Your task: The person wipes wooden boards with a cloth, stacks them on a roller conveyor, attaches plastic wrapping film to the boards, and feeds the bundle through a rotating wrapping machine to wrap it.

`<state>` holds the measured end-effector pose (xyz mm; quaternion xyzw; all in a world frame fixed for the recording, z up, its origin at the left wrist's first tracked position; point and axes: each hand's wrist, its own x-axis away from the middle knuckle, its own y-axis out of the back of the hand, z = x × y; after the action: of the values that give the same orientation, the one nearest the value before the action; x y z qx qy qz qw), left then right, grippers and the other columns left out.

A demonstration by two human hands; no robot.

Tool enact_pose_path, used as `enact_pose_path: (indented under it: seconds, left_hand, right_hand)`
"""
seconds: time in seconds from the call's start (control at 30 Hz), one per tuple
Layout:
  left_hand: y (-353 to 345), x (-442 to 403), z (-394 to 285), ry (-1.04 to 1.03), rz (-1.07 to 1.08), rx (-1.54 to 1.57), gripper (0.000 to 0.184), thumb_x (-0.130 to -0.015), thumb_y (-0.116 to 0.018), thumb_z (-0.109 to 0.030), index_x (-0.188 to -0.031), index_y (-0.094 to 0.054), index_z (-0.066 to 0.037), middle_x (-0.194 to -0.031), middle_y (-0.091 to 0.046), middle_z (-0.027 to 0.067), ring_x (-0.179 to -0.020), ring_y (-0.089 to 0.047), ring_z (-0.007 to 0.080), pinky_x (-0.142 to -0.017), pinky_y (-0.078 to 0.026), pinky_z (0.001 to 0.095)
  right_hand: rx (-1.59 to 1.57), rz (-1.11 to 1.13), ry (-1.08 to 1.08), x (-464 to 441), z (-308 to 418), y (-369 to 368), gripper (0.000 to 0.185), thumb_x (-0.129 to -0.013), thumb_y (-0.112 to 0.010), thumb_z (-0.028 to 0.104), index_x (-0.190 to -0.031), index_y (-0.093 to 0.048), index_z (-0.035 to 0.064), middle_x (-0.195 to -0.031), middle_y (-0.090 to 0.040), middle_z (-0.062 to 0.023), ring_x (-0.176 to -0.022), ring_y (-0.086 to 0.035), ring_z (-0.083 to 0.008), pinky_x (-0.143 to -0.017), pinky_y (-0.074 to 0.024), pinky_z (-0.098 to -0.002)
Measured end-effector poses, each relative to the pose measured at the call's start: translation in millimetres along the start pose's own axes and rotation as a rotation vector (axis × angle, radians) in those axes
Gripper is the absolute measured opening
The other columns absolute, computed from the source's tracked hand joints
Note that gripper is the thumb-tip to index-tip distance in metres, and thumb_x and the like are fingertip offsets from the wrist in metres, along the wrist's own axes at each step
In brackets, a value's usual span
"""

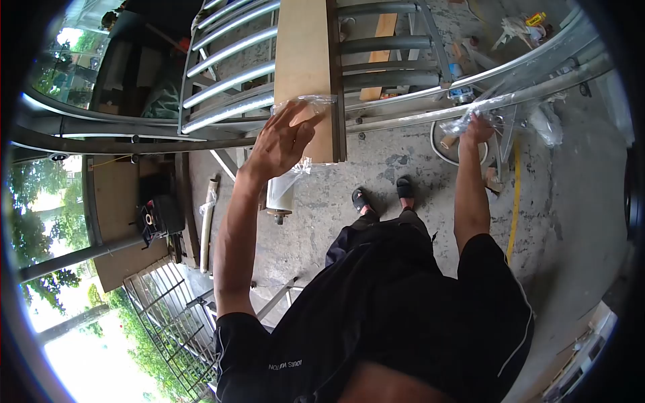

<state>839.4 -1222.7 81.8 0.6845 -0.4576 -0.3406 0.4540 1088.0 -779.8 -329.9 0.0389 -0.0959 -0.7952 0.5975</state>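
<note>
A long light-brown board (302, 60) with a dark edge strip lies across the metal rollers, its near end toward me. Clear plastic film (316, 101) is wrapped over the board near that end. My left hand (285, 138) rests on the film and board with its fingers stretched out. Below the board's end, a white film roll (280, 195) hangs on a spindle, and loose film trails beside it. Off to the right, my right hand (477, 129) is closed on a crumpled bunch of clear plastic film (460, 123) beside the metal ring.
A large metal ring rail (396, 121) curves around the board. Metal rollers (232, 70) flank the board on both sides. A long wrapped tube (208, 228) lies on the floor at left, near a black case (161, 218). A yellow line (516, 201) marks the concrete floor.
</note>
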Motion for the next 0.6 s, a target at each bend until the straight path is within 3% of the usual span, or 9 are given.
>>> enact_pose_path:
  seconds: [0.03,0.07,0.13,0.2,0.23,0.37,0.43,0.5,0.6]
  left_hand:
    - [0.9,-0.5,-0.4,0.001,-0.002,-0.002,0.041,-0.098,-0.032,-0.035,-0.121,-0.060,-0.015,-0.124,-0.052,0.0227,-0.123,-0.044,0.0361,-0.104,-0.033,0.0453]
    - [1.7,-1.5,-1.6,-0.012,-0.019,0.014,0.042,-0.098,-0.032,-0.035,-0.121,-0.060,-0.014,-0.120,-0.054,0.0222,-0.123,-0.044,0.0355,-0.105,-0.032,0.0449]
    - [2.5,-1.2,-3.3,-0.013,-0.041,0.031,0.042,-0.098,-0.033,-0.035,-0.121,-0.060,-0.014,-0.117,-0.056,0.0217,-0.122,-0.044,0.0348,-0.105,-0.032,0.0445]
    - [3.1,0.5,-4.5,-0.020,-0.040,0.017,0.042,-0.098,-0.033,-0.036,-0.120,-0.060,-0.012,-0.111,-0.059,0.0201,-0.121,-0.045,0.0343,-0.105,-0.032,0.0434]
    - [3.9,0.9,-5.0,-0.030,-0.048,0.037,0.042,-0.098,-0.034,-0.037,-0.119,-0.061,-0.013,-0.114,-0.058,0.0180,-0.120,-0.047,0.0333,-0.105,-0.033,0.0427]
    - [-11.6,5.3,13.8,-0.114,-0.142,-0.038,0.037,-0.096,-0.040,-0.035,-0.119,-0.061,-0.014,-0.121,-0.055,0.0162,-0.119,-0.048,0.0338,-0.104,-0.034,0.0427]
    - [-11.0,7.2,14.0,-0.079,-0.098,-0.052,0.037,-0.092,-0.047,-0.034,-0.122,-0.058,-0.014,-0.128,-0.050,0.0175,-0.123,-0.044,0.0356,-0.105,-0.033,0.0432]
    - [-17.7,12.0,19.0,-0.067,-0.112,-0.083,0.038,-0.091,-0.047,-0.034,-0.122,-0.056,-0.014,-0.130,-0.049,0.0184,-0.124,-0.042,0.0358,-0.105,-0.032,0.0444]
    - [-24.3,12.9,27.6,-0.066,-0.090,-0.082,0.043,-0.089,-0.051,-0.038,-0.124,-0.053,-0.014,-0.134,-0.044,0.0203,-0.128,-0.036,0.0373,-0.106,-0.029,0.0475]
  right_hand:
    - [-0.036,0.082,0.122,31.3,20.1,-7.7,0.031,-0.082,-0.062,0.020,-0.108,-0.053,0.0052,-0.097,-0.064,-0.0109,-0.094,-0.060,-0.0271,-0.087,-0.0462,-0.0405]
    - [0.796,0.173,0.641,57.3,40.2,15.4,0.024,-0.078,-0.065,0.020,-0.097,-0.060,0.0076,-0.101,-0.063,-0.0096,-0.091,-0.060,-0.0241,-0.076,-0.0494,-0.0382]
    - [0.633,0.228,1.061,90.9,25.9,11.8,0.023,-0.069,-0.070,0.003,-0.090,-0.060,0.0042,-0.085,-0.061,-0.0054,-0.068,-0.060,-0.0173,-0.057,-0.0502,-0.0283]
    - [0.237,0.384,0.488,139.9,-32.5,-17.0,0.023,-0.067,-0.070,0.004,-0.089,-0.063,0.0055,-0.084,-0.061,-0.0016,-0.068,-0.059,-0.0136,-0.057,-0.0489,-0.0249]
    - [-0.364,0.606,-0.220,203.9,61.7,12.6,0.022,-0.068,-0.071,0.005,-0.089,-0.064,0.0056,-0.082,-0.062,-0.0022,-0.069,-0.059,-0.0118,-0.057,-0.0483,-0.0240]
    - [-0.429,1.025,-0.522,338.5,129.1,31.4,0.031,-0.082,-0.062,-0.003,-0.111,-0.052,0.0043,-0.089,-0.062,-0.0042,-0.081,-0.059,-0.0116,-0.063,-0.0502,-0.0245]
    - [-0.087,1.217,-0.017,375.8,131.9,28.8,0.030,-0.083,-0.059,-0.004,-0.111,-0.052,0.0040,-0.105,-0.058,-0.0056,-0.089,-0.060,-0.0173,-0.076,-0.0524,-0.0329]
    - [-0.622,1.258,-0.618,395.2,145.9,33.2,0.025,-0.087,-0.056,0.000,-0.112,-0.051,0.0048,-0.111,-0.055,-0.0056,-0.095,-0.059,-0.0196,-0.083,-0.0521,-0.0359]
    - [-0.611,1.257,-0.800,394.5,167.1,38.5,0.024,-0.093,-0.052,0.018,-0.115,-0.051,0.0077,-0.113,-0.055,-0.0061,-0.100,-0.057,-0.0212,-0.088,-0.0487,-0.0375]
